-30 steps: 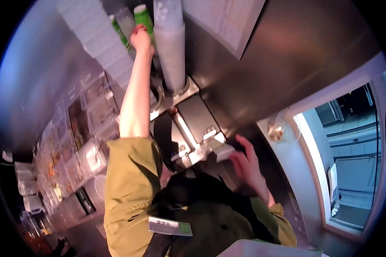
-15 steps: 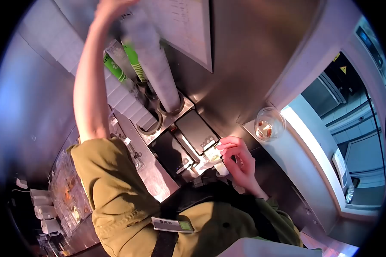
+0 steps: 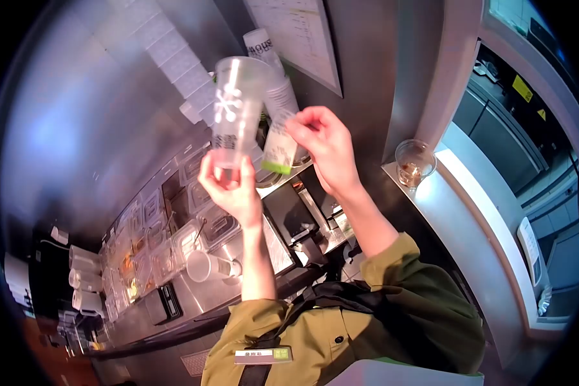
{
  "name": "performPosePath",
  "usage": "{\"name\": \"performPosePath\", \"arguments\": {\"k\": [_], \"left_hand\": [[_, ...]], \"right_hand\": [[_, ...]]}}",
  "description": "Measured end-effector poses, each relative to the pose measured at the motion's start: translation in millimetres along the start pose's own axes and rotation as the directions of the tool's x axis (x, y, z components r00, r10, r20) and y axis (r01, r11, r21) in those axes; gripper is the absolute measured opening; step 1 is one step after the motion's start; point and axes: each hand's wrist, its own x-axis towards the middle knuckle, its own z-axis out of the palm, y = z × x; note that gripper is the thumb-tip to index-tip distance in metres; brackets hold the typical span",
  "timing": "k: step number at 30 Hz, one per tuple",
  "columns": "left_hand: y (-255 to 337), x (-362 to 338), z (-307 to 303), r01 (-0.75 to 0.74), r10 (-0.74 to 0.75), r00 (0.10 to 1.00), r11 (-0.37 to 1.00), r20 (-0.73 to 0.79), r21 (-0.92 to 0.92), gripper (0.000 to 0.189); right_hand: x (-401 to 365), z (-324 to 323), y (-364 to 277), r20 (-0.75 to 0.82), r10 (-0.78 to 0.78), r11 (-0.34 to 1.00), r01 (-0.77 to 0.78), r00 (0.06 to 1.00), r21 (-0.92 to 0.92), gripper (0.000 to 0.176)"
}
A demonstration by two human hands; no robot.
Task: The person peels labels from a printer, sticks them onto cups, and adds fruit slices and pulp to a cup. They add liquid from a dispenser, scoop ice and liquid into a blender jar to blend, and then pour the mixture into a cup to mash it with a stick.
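My left hand (image 3: 233, 193) holds a clear plastic cup (image 3: 233, 109) by its lower end, mouth up, with a white flower-like logo and dark print. Just to the right, my right hand (image 3: 318, 138) pinches a printed label (image 3: 280, 145) with a green lower edge. The label hangs close beside the cup; I see a narrow space between them. Behind both stand stacked white cups (image 3: 280, 96), partly hidden by my hands and the cup.
Lidded clear containers (image 3: 154, 209) line the counter at the left. A white cup (image 3: 202, 266) lies tilted near my left forearm. On the ledge at the right stands a clear cup (image 3: 415, 164) with brown bits inside. A chart (image 3: 299, 32) hangs on the wall.
My left hand has come down from the upper left and now holds the clear cup. My right hand has risen from the label area with a label. The view has shifted.
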Motion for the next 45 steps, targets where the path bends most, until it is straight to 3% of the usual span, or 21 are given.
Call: {"name": "performPosePath", "arguments": {"k": [9,12,13,16,18,20,21,22,23,24,26,28,30,31,32,34,36,38,40,42,45], "left_hand": [[24.8,-54.4,-21.6,-0.005,-0.006,0.995,0.994,-0.1,-0.107,0.051],[27.6,-65.3,-18.2,0.093,-0.121,0.989,0.958,-0.089,-0.271,0.046],[32.5,-69.5,-16.5,0.2,-0.23,0.973,0.904,-0.034,-0.378,0.046],[32.6,-87.3,-37.4,0.696,-0.501,0.704,0.625,0.503,-0.353,0.063],[2.2,-95.2,-81.2,0.825,-0.468,0.473,0.532,0.747,-0.19,0.067],[-3.6,-99.0,-91.5,0.795,-0.615,0.367,0.597,0.698,0.108,0.066],[-9.3,-104.8,-97.6,0.796,-0.587,0.327,0.594,0.741,0.119,0.062],[-26.3,-120.3,-113.4,0.942,-0.84,0.319,0.333,0.44,-0.046,0.064],[-25.4,-114.9,-110.6,0.961,-0.646,0.275,0.203,0.712,-0.188,0.063],[-32.7,-114.7,-113.0,0.929,-0.682,0.367,0.233,0.632,-0.288,0.062],[-84.9,-122.0,-128.5,0.701,-0.613,0.681,0.703,0.401,-0.115,0.064],[-130.3,-133.0,-131.0,0.58,-0.595,0.762,0.803,0.255,0.142,0.071],[-140.8,-138.6,-118.9,0.416,-0.521,0.812,0.833,0.264,0.366,0.082],[-148.6,-142.7,-116.0,0.439,-0.531,0.812,0.829,0.242,0.346,0.085],[-152.3,-147.7,-114.8,0.46,-0.541,0.811,0.825,0.222,0.327,0.087],[-152.7,-147.0,-112.0,0.456,-0.527,0.819,0.837,0.227,0.301,0.09],[-137.9,-146.8,-105.8,0.446,-0.524,0.809,0.842,0.266,0.303,0.096],[-135.1,-163.8,-131.7,0.15,-0.451,0.844,0.717,0.29,0.681,0.095],[-90.8,-182.9,-135.5,0.165,-0.439,0.843,0.76,0.309,0.628,0.078],[-51.8,-168.0,-122.8,-0.013,-0.235,0.864,0.874,0.445,0.486,0.068],[-17.6,-93.4,-62.1,-0.164,0.098,0.948,0.966,0.303,0.199,0.051]], "right_hand": [[-2.9,21.0,13.8,0.016,-0.026,0.934,0.03,1.0,-0.357,0.042],[-24.0,34.4,-2.0,0.045,-0.24,0.648,0.195,0.97,-0.736,0.067],[-28.4,34.9,0.6,-0.008,-0.142,0.827,0.115,0.99,-0.55,0.071],[-50.8,3.1,17.9,0.074,0.126,0.968,-0.106,0.989,-0.229,0.076],[-88.3,-30.9,38.8,0.2,0.148,0.874,-0.033,0.969,-0.486,0.073],[-135.5,-45.5,55.5,0.194,0.24,0.826,-0.096,0.951,-0.555,0.074],[-146.6,-63.1,67.9,0.197,0.143,0.678,0.049,0.97,-0.733,0.068],[-151.2,-92.2,78.5,0.334,0.211,0.41,0.227,0.919,-0.883,0.057],[-167.3,-118.4,89.8,0.263,0.278,0.545,0.074,0.924,-0.835,0.05],[-187.7,-146.6,102.7,0.202,0.349,0.656,-0.085,0.915,-0.75,0.044],[-226.4,-211.3,126.2,-0.108,0.52,0.408,-0.358,0.847,-0.84,0.03],[-236.9,-255.5,138.4,-0.35,0.343,0.382,-0.47,0.872,-0.796,0.022],[-229.1,-280.8,154.1,-0.415,0.158,0.35,-0.444,0.896,-0.825,0.025],[-226.3,-292.9,169.2,-0.273,-0.005,0.375,-0.251,0.962,-0.893,0.029],[-227.5,-305.6,186.6,-0.29,0.029,0.532,-0.26,0.957,-0.806,0.024],[-226.2,-300.6,169.6,-0.332,0.313,0.42,-0.444,0.89,-0.792,0.017],[-222.9,-283.6,133.7,-0.32,0.542,0.522,-0.61,0.777,-0.597,0.015],[-215.2,-267.1,114.7,-0.251,0.408,0.654,-0.473,0.878,-0.59,0.013],[-198.3,-256.2,100.8,-0.204,0.449,0.609,-0.465,0.87,-0.643,0.027],[-189.1,-259.7,103.7,-0.195,0.551,0.596,-0.546,0.812,-0.589,0.032],[-174.8,-251.2,100.2,-0.158,0.634,0.566,-0.593,0.757,-0.573,0.033]]}}
